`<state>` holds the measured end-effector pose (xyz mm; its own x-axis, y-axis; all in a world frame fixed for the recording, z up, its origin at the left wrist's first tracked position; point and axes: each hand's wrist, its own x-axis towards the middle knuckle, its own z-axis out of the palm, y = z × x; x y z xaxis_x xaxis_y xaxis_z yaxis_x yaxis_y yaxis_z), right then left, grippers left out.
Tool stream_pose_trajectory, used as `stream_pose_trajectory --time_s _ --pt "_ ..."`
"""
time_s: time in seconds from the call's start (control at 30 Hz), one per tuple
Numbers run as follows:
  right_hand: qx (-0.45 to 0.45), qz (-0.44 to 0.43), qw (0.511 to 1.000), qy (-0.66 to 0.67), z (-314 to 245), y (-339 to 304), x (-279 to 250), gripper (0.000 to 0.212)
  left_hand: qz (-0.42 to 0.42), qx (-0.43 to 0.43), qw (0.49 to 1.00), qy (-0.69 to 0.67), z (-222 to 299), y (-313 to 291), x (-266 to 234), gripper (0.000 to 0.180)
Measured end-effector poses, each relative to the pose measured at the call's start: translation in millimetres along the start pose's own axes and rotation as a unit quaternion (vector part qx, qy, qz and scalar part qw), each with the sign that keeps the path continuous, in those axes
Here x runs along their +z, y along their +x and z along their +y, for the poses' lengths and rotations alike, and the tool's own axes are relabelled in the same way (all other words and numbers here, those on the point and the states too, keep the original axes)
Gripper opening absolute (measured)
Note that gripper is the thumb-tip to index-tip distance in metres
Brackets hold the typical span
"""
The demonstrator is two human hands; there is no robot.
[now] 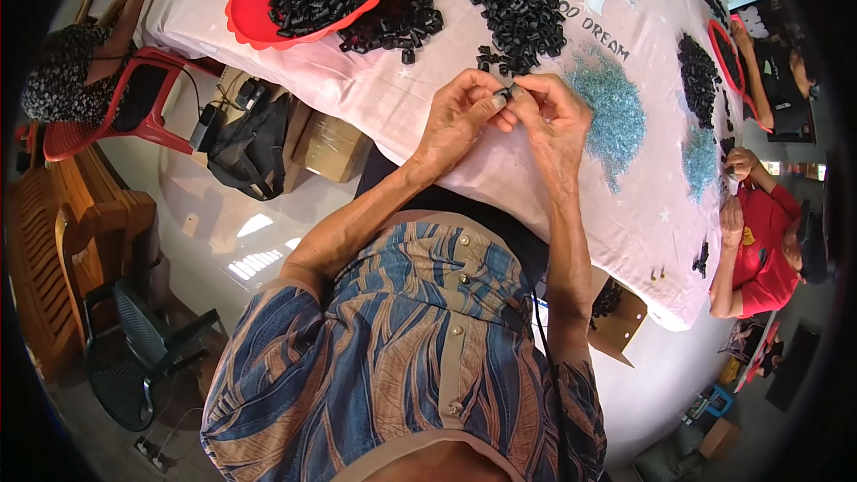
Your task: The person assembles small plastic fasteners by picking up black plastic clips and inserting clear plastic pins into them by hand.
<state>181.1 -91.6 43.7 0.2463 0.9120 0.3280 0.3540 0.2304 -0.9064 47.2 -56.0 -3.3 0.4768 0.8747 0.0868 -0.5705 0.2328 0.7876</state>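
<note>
My left hand (464, 112) and my right hand (553, 112) meet just above the front edge of the table. Pinched between the fingertips of both is a small black plastic part (505, 92); fingers cover most of it. Beyond my hands lies a big heap of similar black parts (513, 4) on the pink tablecloth (393, 94). To the right of my right hand spreads a pile of tiny clear-blue pieces (611, 112), too small to make out singly. A red scalloped basin (245, 13) filled with black parts stands at the far left, with a smaller loose heap (397, 18) beside it.
Across the right side sit co-workers, one in a red shirt (768, 254), with more black parts (698, 80) and blue pieces (701, 161) before them. Another person (67, 71) is at far left by a red chair (152, 107). Cardboard boxes (330, 147) and a black bag (254, 147) lie below the table.
</note>
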Motion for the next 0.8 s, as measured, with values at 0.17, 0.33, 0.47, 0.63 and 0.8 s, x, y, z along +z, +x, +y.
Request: stream_pose_trajectory --time_s 0.17,0.33,0.47,0.63,0.8 --pt "0.078 0.030 0.993 0.087 -5 -3 3 0.010 -0.003 0.002 1.000 0.007 2 0 1 0.009" --pt "0.075 0.045 0.995 0.057 -11 -6 5 0.011 0.004 -0.002 1.000 -0.019 2 0 1 0.009" --pt "0.086 0.062 0.993 0.062 -13 -9 9 0.011 0.010 0.001 0.999 -0.038 2 0 0 0.009" --pt "0.124 0.075 0.985 0.096 -14 -11 11 0.011 0.008 -0.011 1.000 -0.016 2 0 1 0.009" --pt "0.138 0.090 0.981 0.099 -15 -11 12 0.011 0.004 0.000 1.000 -0.016 1 -1 2 0.009"
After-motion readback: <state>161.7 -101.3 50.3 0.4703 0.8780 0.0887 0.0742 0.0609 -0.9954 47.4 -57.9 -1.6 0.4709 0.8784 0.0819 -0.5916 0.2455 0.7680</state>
